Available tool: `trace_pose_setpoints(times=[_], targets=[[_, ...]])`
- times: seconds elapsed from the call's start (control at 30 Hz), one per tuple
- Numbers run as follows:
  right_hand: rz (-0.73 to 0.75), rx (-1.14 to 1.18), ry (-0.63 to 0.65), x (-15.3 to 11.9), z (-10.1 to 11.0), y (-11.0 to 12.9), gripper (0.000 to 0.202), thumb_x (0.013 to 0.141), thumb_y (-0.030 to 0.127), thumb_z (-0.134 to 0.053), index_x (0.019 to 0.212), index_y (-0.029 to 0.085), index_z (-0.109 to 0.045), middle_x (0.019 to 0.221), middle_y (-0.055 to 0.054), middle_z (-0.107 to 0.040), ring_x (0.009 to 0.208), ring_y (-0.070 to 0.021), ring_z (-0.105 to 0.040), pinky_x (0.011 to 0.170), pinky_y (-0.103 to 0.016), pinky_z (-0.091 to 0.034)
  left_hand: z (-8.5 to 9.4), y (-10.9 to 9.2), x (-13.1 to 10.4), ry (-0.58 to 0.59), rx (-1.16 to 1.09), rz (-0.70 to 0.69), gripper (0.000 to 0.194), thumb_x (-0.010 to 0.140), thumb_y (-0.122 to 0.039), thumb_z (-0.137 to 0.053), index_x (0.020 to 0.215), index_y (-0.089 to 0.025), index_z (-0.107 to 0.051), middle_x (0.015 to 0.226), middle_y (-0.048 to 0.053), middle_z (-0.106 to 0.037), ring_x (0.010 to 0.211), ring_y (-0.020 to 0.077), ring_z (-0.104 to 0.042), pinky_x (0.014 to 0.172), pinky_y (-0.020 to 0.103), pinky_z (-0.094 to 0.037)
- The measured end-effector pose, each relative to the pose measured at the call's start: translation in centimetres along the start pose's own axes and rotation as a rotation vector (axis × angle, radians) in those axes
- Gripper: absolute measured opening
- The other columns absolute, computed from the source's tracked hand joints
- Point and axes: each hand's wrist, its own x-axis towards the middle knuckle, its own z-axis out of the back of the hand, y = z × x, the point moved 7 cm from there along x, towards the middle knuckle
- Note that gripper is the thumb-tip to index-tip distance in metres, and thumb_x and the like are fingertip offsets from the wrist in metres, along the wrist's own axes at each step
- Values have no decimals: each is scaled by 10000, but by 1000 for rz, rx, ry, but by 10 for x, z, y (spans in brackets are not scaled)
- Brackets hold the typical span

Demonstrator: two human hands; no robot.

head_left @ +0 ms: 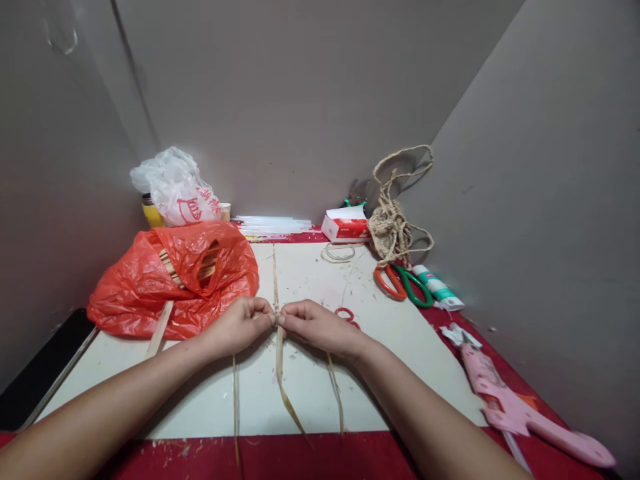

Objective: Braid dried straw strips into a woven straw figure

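A long, flat, straw-coloured strip (280, 353) of dried plant material runs away from me over the white board. At its middle my left hand (245, 325) and my right hand (310, 327) meet, thumb and fingers pinched on either side. A thin straw-coloured strand (235, 400) hangs below my left hand. Another strand end (337, 397) trails below my right hand, so both hands appear closed on a strand crossing the strip. The crossing itself is mostly covered by my fingertips. Small red-handled scissors (345, 312) lie partly behind my right hand.
The white board (415, 373) rests on red cloth (280, 460). A red plastic bag (135, 293) of wooden sticks and a phone (40, 367) are left. Twine (390, 230), orange-handled (390, 283) and green-handled (415, 288) tools, and a pink glue gun (505, 400) are right.
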Motion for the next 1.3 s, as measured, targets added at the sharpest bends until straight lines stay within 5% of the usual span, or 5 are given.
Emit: trace_pose_setpoints(times=[0.27,0.5,0.93,1.1,1.3], targets=[[84,-534,-148,-4,2,16,262,821,245,-414,573,163,-391,533,41,-382,519,-78,-342,491,-212,-228,-5,14,0,82,-175,154,272,760,-421,-553,701,-160,-502,468,-85,-379,374,29,-250,391,176,-156],[23,-637,-269,-7,7,15,245,788,240,-442,555,163,-451,503,41,-406,487,-79,-324,486,-227,-208,-7,10,-1,55,-261,210,271,728,-395,-583,639,-173,-454,427,-96,-340,341,30,-219,360,189,-123],[-182,517,-101,2,-20,-8,296,758,341,-530,571,193,-354,414,102,-286,338,-30,-150,334,-194,-77,0,-16,-17,-240,332,-44,247,840,-271,-385,643,-166,-491,563,-7,-502,536,111,-449,530,220,-309],[-218,615,-115,1,-29,-10,302,733,339,-573,573,184,-369,402,110,-287,327,-16,-149,325,-176,-56,-7,-22,-26,-248,551,-53,147,838,-195,-357,742,-180,-467,675,29,-559,629,142,-516,600,242,-341],[-176,575,-226,1,-27,-9,319,698,317,-618,514,170,-402,355,101,-313,294,-11,-173,308,-190,-60,-18,-17,-30,-221,477,-30,65,807,-190,-417,854,-175,-459,661,16,-561,591,137,-510,546,228,-324]])
